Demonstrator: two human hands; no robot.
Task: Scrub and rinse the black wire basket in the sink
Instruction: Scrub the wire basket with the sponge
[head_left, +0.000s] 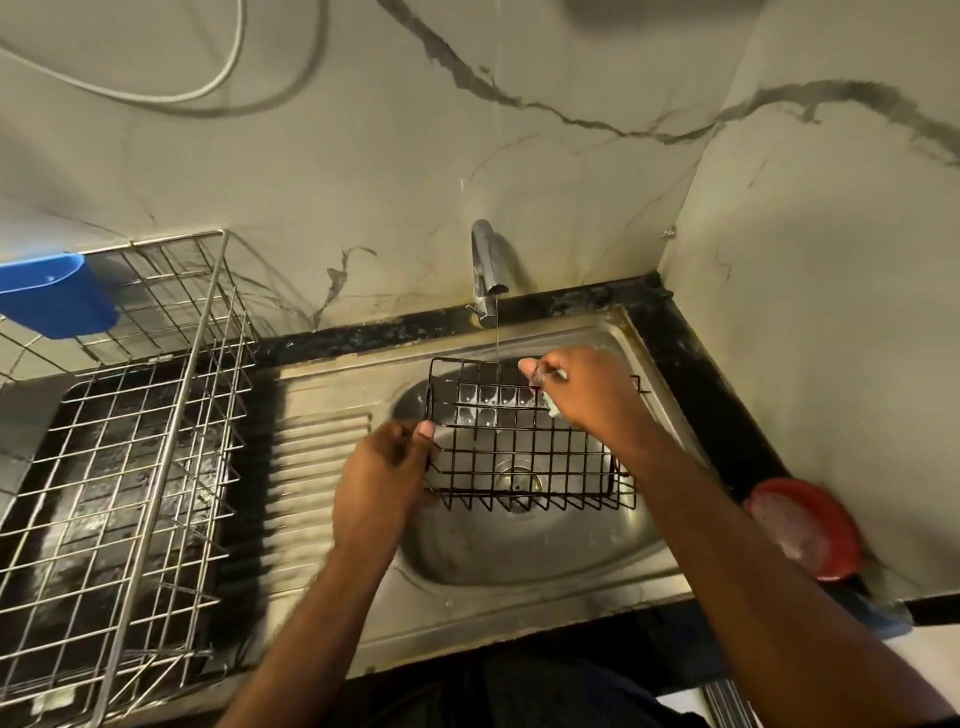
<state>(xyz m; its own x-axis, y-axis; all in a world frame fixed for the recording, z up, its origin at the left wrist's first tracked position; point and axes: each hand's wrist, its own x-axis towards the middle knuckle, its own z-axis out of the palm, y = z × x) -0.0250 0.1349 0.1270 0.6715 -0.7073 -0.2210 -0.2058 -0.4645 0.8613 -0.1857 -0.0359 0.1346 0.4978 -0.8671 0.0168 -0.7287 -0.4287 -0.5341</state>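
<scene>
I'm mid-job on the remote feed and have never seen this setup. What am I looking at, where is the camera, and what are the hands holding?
No machine here: a person's two bare hands, filmed by one wide camera on their head, looking down at a steel sink. The left hand has its grip on the left edge of the black wire basket, held over the bowl. The right hand works at its far side with a pale scrubbing piece, mostly hidden. A thin stream runs from the tap. A silver dish rack stands left; a red dish sits right.
</scene>
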